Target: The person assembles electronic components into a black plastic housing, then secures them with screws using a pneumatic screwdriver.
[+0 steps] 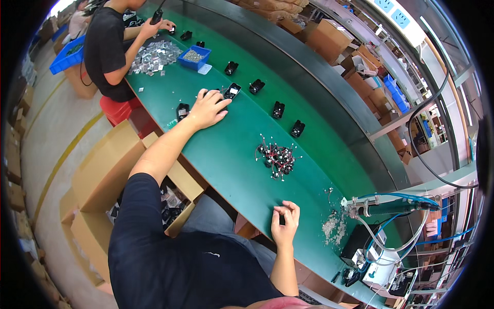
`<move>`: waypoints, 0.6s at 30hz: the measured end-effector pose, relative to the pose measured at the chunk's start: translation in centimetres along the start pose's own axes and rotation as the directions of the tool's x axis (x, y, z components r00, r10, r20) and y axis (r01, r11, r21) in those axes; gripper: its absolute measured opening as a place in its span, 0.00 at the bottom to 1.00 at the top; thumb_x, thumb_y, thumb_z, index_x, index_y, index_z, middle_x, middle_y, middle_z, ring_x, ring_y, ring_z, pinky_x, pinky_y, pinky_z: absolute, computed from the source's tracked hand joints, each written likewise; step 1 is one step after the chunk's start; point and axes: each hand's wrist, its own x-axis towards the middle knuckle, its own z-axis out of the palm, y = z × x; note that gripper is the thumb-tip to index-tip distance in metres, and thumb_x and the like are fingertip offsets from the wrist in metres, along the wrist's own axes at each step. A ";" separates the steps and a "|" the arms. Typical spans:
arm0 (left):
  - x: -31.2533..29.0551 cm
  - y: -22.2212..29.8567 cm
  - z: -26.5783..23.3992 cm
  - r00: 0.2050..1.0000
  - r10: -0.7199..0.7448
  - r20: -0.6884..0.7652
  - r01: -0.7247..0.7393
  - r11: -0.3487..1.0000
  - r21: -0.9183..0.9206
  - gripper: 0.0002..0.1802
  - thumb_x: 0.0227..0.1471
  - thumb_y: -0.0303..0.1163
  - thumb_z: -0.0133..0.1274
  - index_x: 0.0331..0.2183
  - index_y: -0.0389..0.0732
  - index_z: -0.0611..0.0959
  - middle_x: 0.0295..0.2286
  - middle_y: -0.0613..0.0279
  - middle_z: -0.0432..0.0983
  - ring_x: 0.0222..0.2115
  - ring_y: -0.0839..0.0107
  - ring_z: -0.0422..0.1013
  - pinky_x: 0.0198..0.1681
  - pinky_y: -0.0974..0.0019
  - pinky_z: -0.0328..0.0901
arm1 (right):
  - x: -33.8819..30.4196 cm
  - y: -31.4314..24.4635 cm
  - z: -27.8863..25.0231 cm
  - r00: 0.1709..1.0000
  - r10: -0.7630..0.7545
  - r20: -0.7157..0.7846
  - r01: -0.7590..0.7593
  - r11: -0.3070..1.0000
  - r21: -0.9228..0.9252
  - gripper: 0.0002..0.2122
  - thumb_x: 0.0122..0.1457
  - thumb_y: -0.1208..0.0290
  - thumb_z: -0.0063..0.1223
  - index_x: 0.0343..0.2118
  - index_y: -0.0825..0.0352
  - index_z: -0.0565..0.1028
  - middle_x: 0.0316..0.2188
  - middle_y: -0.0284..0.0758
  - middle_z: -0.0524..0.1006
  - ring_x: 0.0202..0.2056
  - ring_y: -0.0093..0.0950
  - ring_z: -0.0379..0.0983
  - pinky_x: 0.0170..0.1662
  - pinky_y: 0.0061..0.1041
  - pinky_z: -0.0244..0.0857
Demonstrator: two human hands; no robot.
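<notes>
My left hand (208,109) reaches across the green workbench, palm down with fingers spread. Its fingertips are beside a small black plastic housing (232,91) with a pale patch; a dark part shows partly beneath the fingers, mostly hidden. Nearer my left wrist stands another black housing (182,111). Low over the bench's front edge, my right hand (285,221) is curled, thumb and fingers drawn together; whatever they may hold is too small to see. Between the hands, towards the far side, lies a tangled pile of small black parts with red and black wires (278,158).
Several black housings (278,109) stand in a row along the bench's far side. A co-worker (108,49) sits at the left by flat silvery pieces (154,55) and a blue bin (194,57). Tiny parts (334,229) and a hosed tool (386,208) are at right. An open carton (108,165) stands beside me.
</notes>
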 end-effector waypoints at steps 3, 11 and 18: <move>0.8 -2.5 0.3 1.000 0.030 -0.003 -0.030 0.999 -0.034 0.24 0.52 0.41 0.62 0.52 0.52 0.81 0.44 0.64 0.74 0.55 0.62 0.66 0.60 0.46 0.52 | 0.7 -0.2 0.1 0.991 0.129 0.031 -0.131 0.990 0.059 0.08 0.54 0.83 0.60 0.36 0.68 0.80 0.48 0.41 0.73 0.44 0.33 0.75 0.43 0.31 0.73; 2.2 -8.2 2.5 0.992 -0.113 0.063 0.113 0.994 0.016 0.23 0.54 0.43 0.61 0.52 0.51 0.80 0.46 0.64 0.73 0.57 0.62 0.65 0.62 0.45 0.51 | 0.9 0.2 0.4 0.987 0.107 0.118 -0.100 0.993 -0.063 0.06 0.50 0.76 0.65 0.33 0.65 0.82 0.44 0.41 0.77 0.47 0.40 0.75 0.46 0.36 0.72; 4.6 -4.6 1.1 0.990 -0.120 -0.072 0.120 0.993 -0.005 0.25 0.54 0.43 0.60 0.53 0.50 0.79 0.54 0.62 0.72 0.61 0.59 0.62 0.62 0.44 0.52 | 1.2 0.1 0.6 0.987 0.101 0.125 -0.088 0.991 -0.103 0.06 0.49 0.76 0.65 0.32 0.64 0.82 0.43 0.39 0.78 0.46 0.39 0.75 0.48 0.36 0.71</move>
